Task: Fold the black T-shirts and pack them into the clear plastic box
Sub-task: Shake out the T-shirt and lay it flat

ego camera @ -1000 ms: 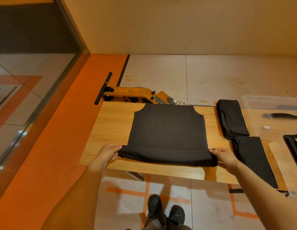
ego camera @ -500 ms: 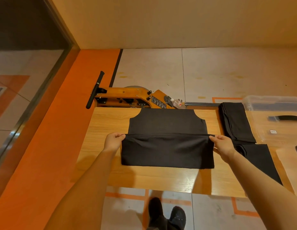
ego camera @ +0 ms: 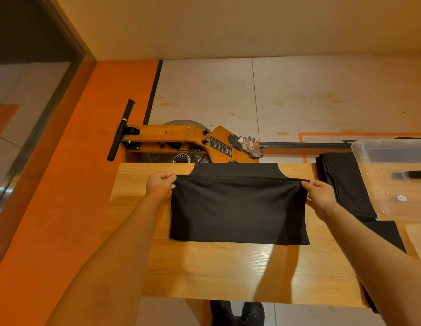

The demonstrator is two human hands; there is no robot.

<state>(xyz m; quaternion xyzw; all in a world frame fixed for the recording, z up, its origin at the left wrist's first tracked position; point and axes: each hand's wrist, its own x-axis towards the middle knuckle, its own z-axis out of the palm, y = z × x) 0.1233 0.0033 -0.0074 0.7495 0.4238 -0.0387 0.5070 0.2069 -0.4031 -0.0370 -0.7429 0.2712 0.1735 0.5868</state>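
Near the counter's (ego camera: 204, 274) far edge, my left grip (ego camera: 160, 184) and right grip (ego camera: 320, 195) each pinch a corner of the black T-shirt's (ego camera: 237, 212) folded-over hem. The clear plastic box (ego camera: 393, 180) sits at the right edge.

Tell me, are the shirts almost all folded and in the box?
Not yet. Done: folded black shirts lie on the wooden table beside the clear plastic box. In hand: the left hand and right hand pinch the black T-shirt, mid-fold. Left: finishing it and packing; no shirts show inside the box.
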